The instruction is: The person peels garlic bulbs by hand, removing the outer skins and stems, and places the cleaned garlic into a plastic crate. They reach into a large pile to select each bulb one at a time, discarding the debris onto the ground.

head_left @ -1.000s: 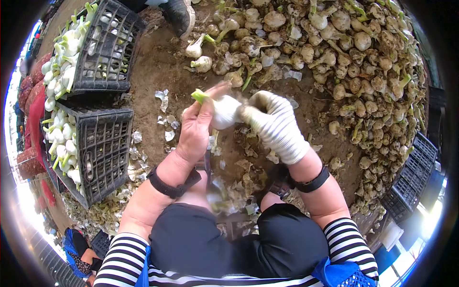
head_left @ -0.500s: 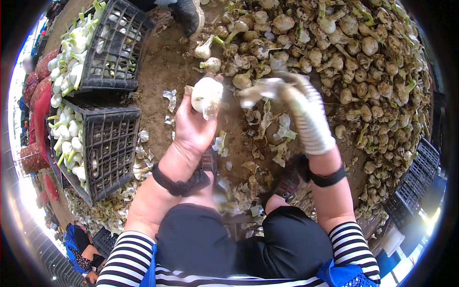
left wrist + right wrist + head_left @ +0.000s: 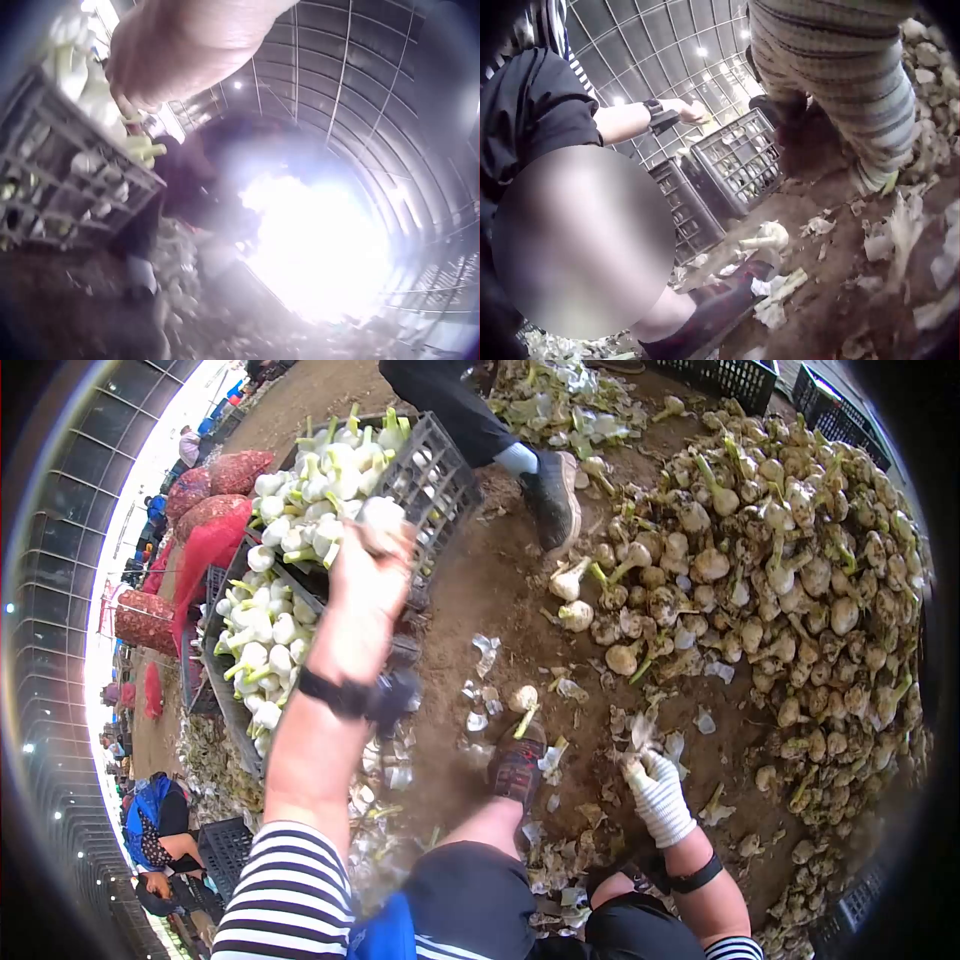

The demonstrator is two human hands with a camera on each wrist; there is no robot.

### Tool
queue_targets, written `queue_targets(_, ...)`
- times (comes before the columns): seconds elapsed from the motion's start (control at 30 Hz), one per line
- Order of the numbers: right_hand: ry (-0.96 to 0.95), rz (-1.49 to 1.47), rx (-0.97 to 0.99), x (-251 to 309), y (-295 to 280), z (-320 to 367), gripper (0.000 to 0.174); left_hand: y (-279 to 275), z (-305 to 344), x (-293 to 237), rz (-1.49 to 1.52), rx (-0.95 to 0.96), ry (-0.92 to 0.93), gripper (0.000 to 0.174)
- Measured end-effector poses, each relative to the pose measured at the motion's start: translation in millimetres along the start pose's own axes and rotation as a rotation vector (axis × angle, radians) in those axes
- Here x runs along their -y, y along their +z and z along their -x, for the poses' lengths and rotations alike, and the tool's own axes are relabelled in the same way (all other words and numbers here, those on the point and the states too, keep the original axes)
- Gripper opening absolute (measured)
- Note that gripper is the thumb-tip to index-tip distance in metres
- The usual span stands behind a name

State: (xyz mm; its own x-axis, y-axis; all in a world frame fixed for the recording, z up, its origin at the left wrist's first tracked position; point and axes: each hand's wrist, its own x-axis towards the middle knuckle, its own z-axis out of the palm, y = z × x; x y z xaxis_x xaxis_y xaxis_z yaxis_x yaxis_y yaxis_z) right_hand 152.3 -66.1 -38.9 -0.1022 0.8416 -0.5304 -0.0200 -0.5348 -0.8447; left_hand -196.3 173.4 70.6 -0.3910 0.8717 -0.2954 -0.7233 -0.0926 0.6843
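your left hand (image 3: 366,575) has carried the peeled bulb (image 3: 383,514) over the crate (image 3: 441,472) rim; held or let go, i can't tell. your gloved right hand (image 3: 655,790) has dropped well away from the crate, grip unclear.

Crates (image 3: 441,478) left, bulb pile (image 3: 800,580) right

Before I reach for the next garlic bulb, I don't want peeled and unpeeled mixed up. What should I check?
1. Left hand above the upper black crate: ok.
2. Peeled bulb at its fingertips let go: cannot tell.
3. Gloved right hand holding nothing: cannot tell.
4. Unpeeled garlic pile lies apart from that crate: ok.
5. Ground by that hand free of peel scraps: not ok, they lie all round it.
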Motion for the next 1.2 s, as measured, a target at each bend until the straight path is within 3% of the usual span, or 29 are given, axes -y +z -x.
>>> queue_targets(0.07, 0.006, 0.017, -0.015, -10, -1, 8, 0.017, 7, -46, -45, -0.128, -0.041, 0.248, 0.043)
queue_targets(0.17, 0.074, 0.045, -0.02, -25, -1, 11, 0.018, 3, -77, -69, -0.004, -0.256, 0.358, 0.025)
queue_targets(0.23, -0.028, 0.101, -0.016, -32, -5, 10, 0.013, -2, -62, -43, -0.084, -0.071, 0.332, 0.019)
queue_targets(0.3, -0.609, 0.575, -0.297, -64, -25, -18, 0.016, 6, 10, 23, -0.537, 0.112, 0.233, 0.021)
queue_targets(0.33, -0.497, 0.605, -0.298, -65, -50, -25, 0.029, 7, 44, 56, -0.73, 0.244, 0.034, 0.031)
queue_targets(0.37, -0.022, 0.511, -0.322, -40, -65, -25, 0.036, -17, 57, 97, -1.003, 0.38, 0.071, 0.046)
queue_targets(0.43, -0.352, 0.887, -0.749, -81, -121, -65, 0.042, -83, 57, 166, -1.61, 0.471, 0.348, 0.058)
queue_targets(0.5, -0.027, 1.112, -0.826, -63, -140, -84, 0.047, -135, 52, 219, -1.664, 0.359, 0.066, 0.066)
queue_targets(0.53, 0.124, 1.06, -0.761, -53, -136, -93, 0.048, -152, 59, 240, -1.749, 0.396, -0.016, 0.07)
queue_targets(0.57, 0.273, 1.002, -0.693, -47, -122, -98, 0.05, -138, 84, 241, -1.914, 0.469, -0.241, 0.077)
queue_targets(0.63, 0.002, 1.239, -0.58, -55, -72, -88, 0.049, -116, 121, 236, -2.204, 0.749, -0.051, 0.08)
queue_targets(0.67, -0.011, 1.381, -0.329, -47, -36, -70, 0.053, -108, 125, 233, -2.197, 0.753, -0.061, 0.08)
queue_targets(0.73, -0.27, 1.343, 0.188, -51, 1, -28, 0.045, -100, 129, 228, -2.484, 1.037, -0.126, 0.081)
queue_targets(0.77, -0.169, 1.131, 0.541, -65, 14, -16, 0.037, -104, 128, 223, -2.391, 0.853, -0.089, 0.078)
queue_targets(0.83, -0.028, 0.714, 1.033, -108, 29, 11, 0.037, -156, 92, 223, -2.316, 0.666, -0.009, 0.069)
queue_targets(0.9, -0.2, 0.65, 0.775, -110, 26, 17, 0.038, -175, 67, 210, -2.08, 0.486, -0.174, 0.056)
queue_targets(0.93, -0.228, 0.771, 0.451, -88, 21, 14, 0.034, -149, 79, 203, -1.552, 0.13, -0.537, 0.048)
queue_targets(0.97, -0.168, 0.63, 0.224, -61, 10, 8, 0.038, -130, 89, 202, -1.189, 0.051, -0.551, 0.041)
queue_targets(1.0, -0.193, 0.731, 0.038, -36, 2, 4, 0.051, -110, 103, 204, -0.995, 0.144, -0.583, 0.038)
queue_targets(1.07, -0.429, 0.619, -0.172, -16, -8, -7, 0.069, -51, 149, 209, -0.789, 0.34, -0.743, 0.031)
queue_targets(1.13, -0.652, 0.602, -0.314, 15, -11, -12, 0.056, -6, 191, 206, -0.543, 0.537, -1.041, 0.038)
queue_targets(1.17, -0.706, 0.57, -0.384, 22, -16, -13, 0.051, -9, 194, 208, -0.451, 0.596, -1.12, 0.047)
queue_targets(1.2, -0.714, 0.525, -0.416, 32, -24, -12, 0.046, 3, 200, 202, -0.366, 0.681, -1.086, 0.048)
